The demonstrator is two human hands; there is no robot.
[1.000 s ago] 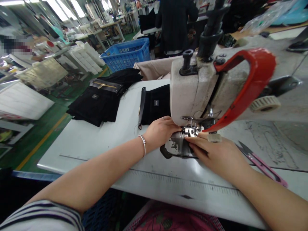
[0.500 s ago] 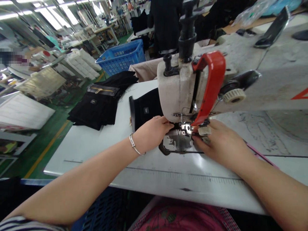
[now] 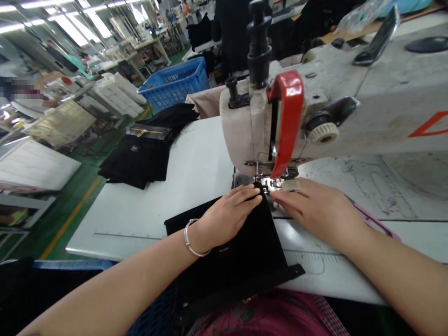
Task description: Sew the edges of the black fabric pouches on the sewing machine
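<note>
A black fabric piece (image 3: 241, 247) with a small label slants from the sewing machine's presser foot (image 3: 271, 184) down over the table's front edge. My left hand (image 3: 224, 214), with a silver bracelet at the wrist, lies palm down on it, fingers stretched towards the corner by the foot. To the right of the foot rests my right hand (image 3: 315, 200), its fingers extended and the tips close beside the metal; some fingertips are hidden behind the machine parts. The sewing machine (image 3: 241, 126) has a red guard (image 3: 292, 107) in front of its needle area.
A stack of black fabric pieces (image 3: 140, 154), one with a zipper, sits at the table's left. Behind it stands a blue basket (image 3: 175, 84). A pink-edged item (image 3: 374, 219) lies beside my right wrist. Someone in dark clothing (image 3: 229, 37) is beyond the machine.
The black fabric piece has swung from behind and left of the needle to the front, towards my lap. My left hand has flattened out over it. My right hand has shifted slightly left.
</note>
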